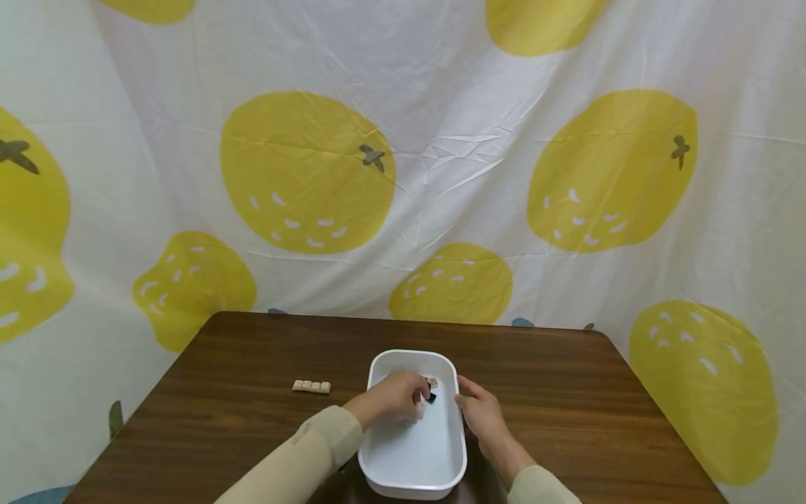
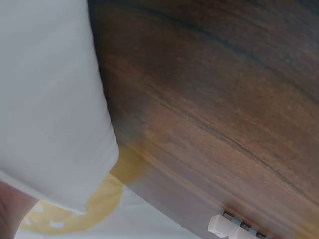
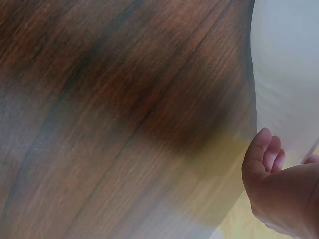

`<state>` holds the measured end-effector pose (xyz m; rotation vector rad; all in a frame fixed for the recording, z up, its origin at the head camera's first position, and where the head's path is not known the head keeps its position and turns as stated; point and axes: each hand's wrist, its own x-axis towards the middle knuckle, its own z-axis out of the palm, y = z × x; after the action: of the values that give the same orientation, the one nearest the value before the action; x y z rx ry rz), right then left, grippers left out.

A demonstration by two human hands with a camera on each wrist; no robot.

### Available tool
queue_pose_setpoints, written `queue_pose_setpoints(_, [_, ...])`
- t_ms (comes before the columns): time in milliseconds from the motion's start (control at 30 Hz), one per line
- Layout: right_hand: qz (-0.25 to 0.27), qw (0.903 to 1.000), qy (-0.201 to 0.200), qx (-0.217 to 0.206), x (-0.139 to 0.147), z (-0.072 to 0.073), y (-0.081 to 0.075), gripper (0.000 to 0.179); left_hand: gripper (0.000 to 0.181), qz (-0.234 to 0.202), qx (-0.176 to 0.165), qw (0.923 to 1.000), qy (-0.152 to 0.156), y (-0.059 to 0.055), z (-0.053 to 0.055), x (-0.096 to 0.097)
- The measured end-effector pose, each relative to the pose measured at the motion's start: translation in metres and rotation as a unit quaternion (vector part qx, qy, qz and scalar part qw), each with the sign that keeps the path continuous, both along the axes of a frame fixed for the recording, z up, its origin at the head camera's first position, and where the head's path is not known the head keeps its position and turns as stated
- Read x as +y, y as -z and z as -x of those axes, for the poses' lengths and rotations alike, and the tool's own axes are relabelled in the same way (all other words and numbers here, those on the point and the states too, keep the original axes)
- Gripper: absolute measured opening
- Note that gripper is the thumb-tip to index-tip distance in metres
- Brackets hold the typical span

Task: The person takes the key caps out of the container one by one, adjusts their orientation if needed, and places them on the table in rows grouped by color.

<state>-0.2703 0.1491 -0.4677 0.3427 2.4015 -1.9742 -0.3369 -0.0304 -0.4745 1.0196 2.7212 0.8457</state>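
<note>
A white rectangular tray [image 1: 412, 462] stands on the table in the head view. My left hand [image 1: 398, 395] reaches down inside it with bent fingers, over several small pieces. A black piece [image 1: 431, 398] lies by the fingertips, and a cream piece with a dark mark [image 1: 432, 382] lies just beyond. Something pale shows under the fingers; whether they pinch it is hidden. My right hand [image 1: 483, 416] rests against the tray's right side, its thumb and fingers touching the wall near the rim. The right wrist view shows that hand [image 3: 279, 184] beside the white wall.
Left of the tray, a short row of small cream blocks [image 1: 311, 386] lies on the dark wooden table [image 1: 535, 371]. The left wrist view shows part of that row of blocks [image 2: 232, 229] too. Behind the table hangs a white cloth [image 1: 453, 175] printed with yellow fruit.
</note>
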Motion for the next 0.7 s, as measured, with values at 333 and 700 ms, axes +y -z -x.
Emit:
queue_pose_setpoints(333, [-0.014,0.9998,0.004,-0.015,-0.001,0.002,0.002,0.045,0.013,-0.066,-0.011,0.9976,-0.019,-0.011,0.007,-0.018])
queue_pose_setpoints(700, [-0.015,0.9997,0.012,-0.018,-0.001,0.003,0.002,0.045,0.025,-0.139,-0.057,0.9855,-0.079,-0.024,0.009,-0.049])
